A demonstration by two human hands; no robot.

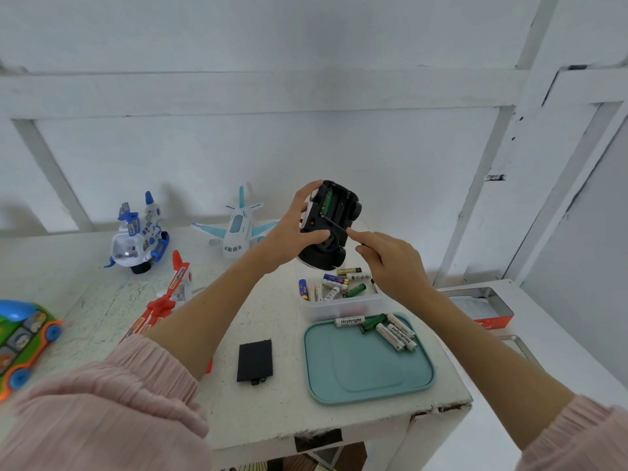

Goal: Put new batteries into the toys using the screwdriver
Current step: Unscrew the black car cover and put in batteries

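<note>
My left hand [292,229] grips the black toy car [331,226] upside down above the table [272,402], fingers curled round its end; my right hand [390,263] pinches the thin screwdriver [334,224], its tip at the car's underside

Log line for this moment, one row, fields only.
left hand: grips car, underside up | right hand: pinches screwdriver at car | battery bay: open | cover: on table | batteries: on tray

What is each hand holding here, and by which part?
Left hand grips the upturned black toy car by its end. Right hand pinches a thin screwdriver near its handle end.
</note>
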